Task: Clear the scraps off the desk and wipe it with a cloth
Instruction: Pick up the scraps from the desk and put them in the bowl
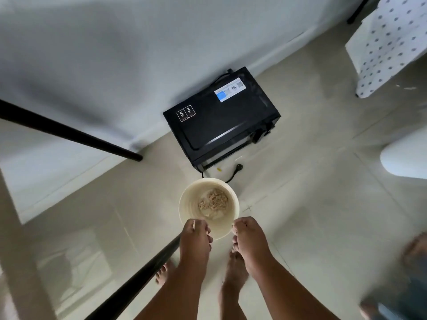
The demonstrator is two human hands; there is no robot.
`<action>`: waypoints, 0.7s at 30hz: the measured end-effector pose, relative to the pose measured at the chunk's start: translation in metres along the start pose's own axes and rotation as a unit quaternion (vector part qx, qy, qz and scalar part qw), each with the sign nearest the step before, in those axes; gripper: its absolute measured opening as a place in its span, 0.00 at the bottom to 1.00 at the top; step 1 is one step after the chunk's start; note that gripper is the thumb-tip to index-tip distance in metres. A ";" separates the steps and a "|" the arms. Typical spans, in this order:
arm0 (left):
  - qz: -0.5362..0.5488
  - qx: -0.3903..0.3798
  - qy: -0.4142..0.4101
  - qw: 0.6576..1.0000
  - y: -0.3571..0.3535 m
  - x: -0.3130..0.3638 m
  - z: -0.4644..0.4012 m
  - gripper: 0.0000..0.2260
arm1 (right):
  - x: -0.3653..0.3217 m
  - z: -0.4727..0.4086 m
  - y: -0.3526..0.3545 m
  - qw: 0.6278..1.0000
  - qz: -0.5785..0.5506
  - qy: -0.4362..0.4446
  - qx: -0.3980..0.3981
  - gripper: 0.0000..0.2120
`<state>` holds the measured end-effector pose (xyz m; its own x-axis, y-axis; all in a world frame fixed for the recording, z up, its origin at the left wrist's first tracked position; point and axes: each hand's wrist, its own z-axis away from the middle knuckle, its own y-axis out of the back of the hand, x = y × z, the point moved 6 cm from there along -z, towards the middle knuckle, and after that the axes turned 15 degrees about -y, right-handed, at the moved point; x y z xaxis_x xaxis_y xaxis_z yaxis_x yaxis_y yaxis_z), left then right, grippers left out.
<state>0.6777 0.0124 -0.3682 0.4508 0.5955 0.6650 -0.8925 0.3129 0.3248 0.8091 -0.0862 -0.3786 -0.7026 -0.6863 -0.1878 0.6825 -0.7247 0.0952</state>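
Bucket [209, 207], cream-white and round, seen from directly above at lower centre of the frame, standing on pale floor tiles [312, 204]. Its inner wall is smooth and slightly stained; at the bottom lies a heap of tan, crumbly scraps [213, 200] over a pale, wet-looking patch. The rim is thin and unbroken where visible.

Left hand [196, 236] sits over the near-left rim, fingers curled downward and pinching a thin pale sliver [193, 225] that stands up between them; whether the hand touches the rim cannot be told. Right hand [248, 236] sits at the near-right rim, fingers curled inward; what it holds, if anything, cannot be told. The two hands lie apart, one on each side of the bucket's near edge, with both forearms entering from the bottom of the frame. Bare feet [233, 271] show on the tiles beneath the arms.

Black microwave oven [221, 118] stands on the floor at centre frame, just beyond the bucket, against a white wall [115, 54]; it bears a white-and-blue label at its upper right and a small "5 3" sticker at its upper left. Its black plug [238, 168] lies on the tiles between oven and bucket. Black desk legs [69, 132] cross the left side of the frame. A white dotted fabric [388, 42] hangs at upper right.
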 end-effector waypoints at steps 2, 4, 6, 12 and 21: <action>0.017 0.000 0.018 1.000 -0.008 -0.016 -0.016 0.06 | 0.002 -0.021 -0.006 1.000 0.016 -0.002 -0.001 0.07; 0.030 -0.005 0.030 0.999 -0.014 -0.031 -0.031 0.08 | 0.005 -0.040 -0.012 1.000 0.023 -0.007 0.001 0.09; 0.021 -0.007 0.030 0.999 -0.016 -0.041 -0.043 0.09 | 0.008 -0.056 -0.017 1.000 0.024 -0.012 0.005 0.11; -0.016 -0.008 -0.007 1.000 -0.011 -0.056 -0.061 0.14 | 0.020 -0.077 -0.035 1.000 0.006 -0.006 -0.010 0.12; -0.072 -0.036 -0.037 0.996 -0.009 -0.050 -0.078 0.31 | 0.019 -0.079 -0.044 0.997 -0.049 -0.014 -0.066 0.25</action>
<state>0.6647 0.0377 -0.4567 0.5690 0.4856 0.6636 -0.8143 0.4452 0.3725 0.7818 -0.0628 -0.4640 -0.7711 -0.6158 -0.1620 0.6298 -0.7751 -0.0512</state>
